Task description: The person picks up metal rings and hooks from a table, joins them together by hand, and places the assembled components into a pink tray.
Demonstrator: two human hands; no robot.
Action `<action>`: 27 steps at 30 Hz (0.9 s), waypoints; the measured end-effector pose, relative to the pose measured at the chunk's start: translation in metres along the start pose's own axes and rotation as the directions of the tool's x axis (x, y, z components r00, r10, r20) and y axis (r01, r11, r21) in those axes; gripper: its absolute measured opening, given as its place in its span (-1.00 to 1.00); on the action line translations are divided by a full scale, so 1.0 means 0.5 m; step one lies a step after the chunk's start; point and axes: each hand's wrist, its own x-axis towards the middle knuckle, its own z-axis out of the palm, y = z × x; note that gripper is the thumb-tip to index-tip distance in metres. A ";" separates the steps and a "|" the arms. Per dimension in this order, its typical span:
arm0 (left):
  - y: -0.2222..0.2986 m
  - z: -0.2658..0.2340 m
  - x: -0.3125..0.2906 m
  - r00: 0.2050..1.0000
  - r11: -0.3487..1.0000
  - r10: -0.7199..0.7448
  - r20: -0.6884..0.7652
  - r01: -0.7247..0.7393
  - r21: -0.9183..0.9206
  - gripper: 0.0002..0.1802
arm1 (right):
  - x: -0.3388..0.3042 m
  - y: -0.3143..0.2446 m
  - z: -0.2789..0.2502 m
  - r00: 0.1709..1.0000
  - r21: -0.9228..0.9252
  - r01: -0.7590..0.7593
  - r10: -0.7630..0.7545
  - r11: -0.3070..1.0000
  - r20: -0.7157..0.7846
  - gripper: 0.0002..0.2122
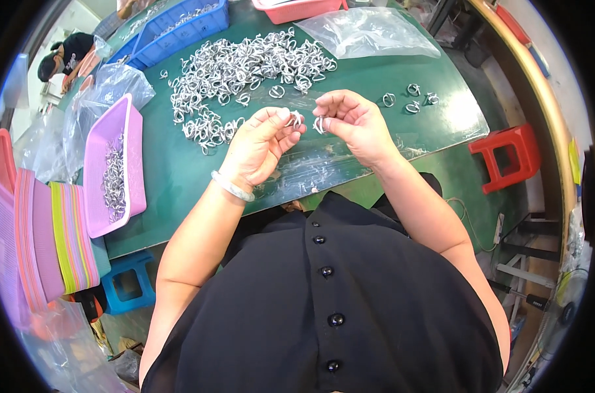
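Metal clips, one pinched in each of your hands above the green tabletop (179,170): your left hand (258,147) is closed on a small clip (295,119), your right hand (353,121) on another clip (320,124). They look light, stiff and slick, so grip the rims with your fingertips. The loose pile (245,72) lies just beyond; a pink tray (135,157) sits to the left.

clip heap (245,65) behind hands | basket (135,141) left | four clips (412,98) right | all on table (179,170)
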 end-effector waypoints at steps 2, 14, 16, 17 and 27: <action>-0.012 0.003 -0.005 0.996 0.993 0.091 0.024 -0.093 0.071 -0.90 | -0.002 0.008 0.003 0.998 -0.073 0.058 -0.059 0.996 -0.012 -0.65; -0.028 0.047 -0.036 0.851 0.663 0.462 0.249 -0.518 0.540 -0.29 | -0.033 -0.025 0.040 0.892 -0.425 0.422 -0.450 0.801 0.039 -0.57; -0.028 0.050 -0.039 0.845 0.645 0.471 0.254 -0.526 0.554 -0.26 | -0.034 -0.022 0.039 0.878 -0.445 0.447 -0.476 0.776 0.052 -0.58; -0.027 0.051 -0.041 0.840 0.631 0.479 0.255 -0.532 0.565 -0.28 | -0.034 -0.021 0.039 0.862 -0.465 0.472 -0.504 0.749 0.064 -0.58; -0.039 0.029 -0.039 0.826 0.669 0.513 0.233 -0.555 0.494 -0.73 | -0.037 -0.038 0.038 0.829 -0.644 0.493 -0.541 0.586 0.143 -0.83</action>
